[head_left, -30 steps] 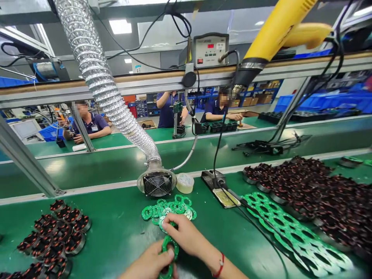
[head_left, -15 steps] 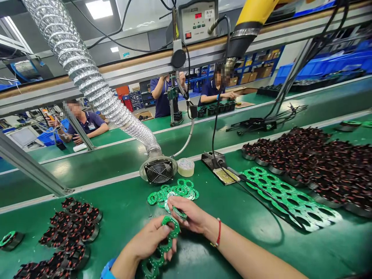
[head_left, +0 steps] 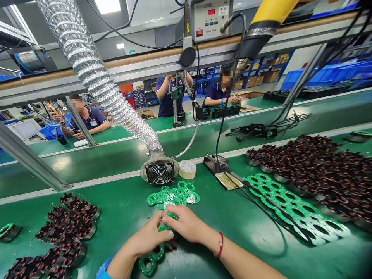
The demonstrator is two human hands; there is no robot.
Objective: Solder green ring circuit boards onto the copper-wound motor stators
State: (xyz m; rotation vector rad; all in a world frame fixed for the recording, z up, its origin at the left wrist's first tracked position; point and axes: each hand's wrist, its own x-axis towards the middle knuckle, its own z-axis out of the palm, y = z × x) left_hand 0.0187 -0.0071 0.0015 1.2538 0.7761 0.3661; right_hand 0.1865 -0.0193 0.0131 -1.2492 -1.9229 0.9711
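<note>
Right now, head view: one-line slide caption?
Left hand holds a strip of green rings, right hand at its upper end, near a pile of similar rings on a green bench.

Noted beyond the right grip (head_left: 186,224): ribbed silver duct (head_left: 101,83) with fan (head_left: 160,173), pale cylinder (head_left: 187,170) beside it, three people (head_left: 217,92) farther off.

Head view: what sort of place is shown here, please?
Probably an electronics assembly workshop: a soldering iron stand and a pile of green circuit boards lie on the bench, and a silver hose leads down to a fan.
</note>
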